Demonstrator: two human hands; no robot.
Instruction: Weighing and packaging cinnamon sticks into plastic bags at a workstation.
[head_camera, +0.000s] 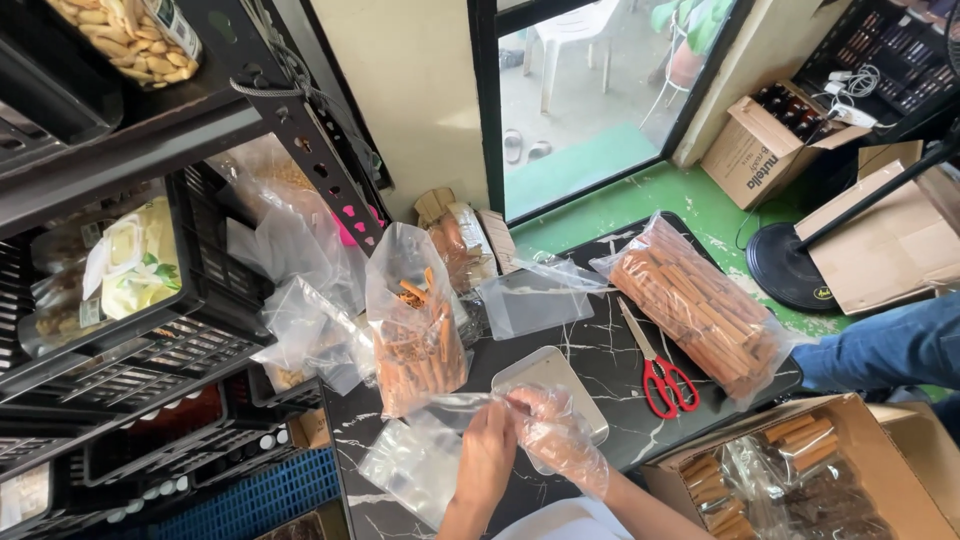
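I work in a small shop storeroom, among black crates (215, 290) of packed goods, cardboard boxes (760, 150), bagged cinnamon sticks (695, 305) and a marble-look packing table (600, 350).

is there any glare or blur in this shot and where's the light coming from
Head view: daylight enters through the window; glare streaks the clear bags and the black marble table; the hands, left hand and right hand, look slightly soft; shelves at left sit darker.
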